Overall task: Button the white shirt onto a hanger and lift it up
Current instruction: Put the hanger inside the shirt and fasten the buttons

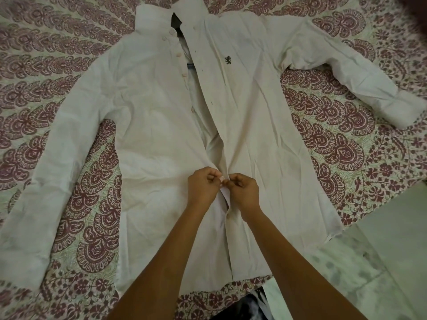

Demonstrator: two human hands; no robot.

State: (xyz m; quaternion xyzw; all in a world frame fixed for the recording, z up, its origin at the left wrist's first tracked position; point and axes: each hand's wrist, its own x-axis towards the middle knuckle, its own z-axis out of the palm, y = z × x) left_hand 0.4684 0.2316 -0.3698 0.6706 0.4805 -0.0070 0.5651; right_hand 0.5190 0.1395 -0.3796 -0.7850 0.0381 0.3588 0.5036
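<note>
My left hand [202, 187] and right hand [242, 188] meet low on the front of the white shirt [143, 139], each pinching an edge of the placket around a button [221, 179]. One button [228, 217] nearer me is fastened. Farther off, the shirt lies flat on the patterned bedspread [328, 125], sleeves spread, front open up to the collar [150, 17], where a dark bit of hanger [176, 25] shows.

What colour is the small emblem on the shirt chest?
Dark grey, nearly black emblem, clearest in the head view.
</note>
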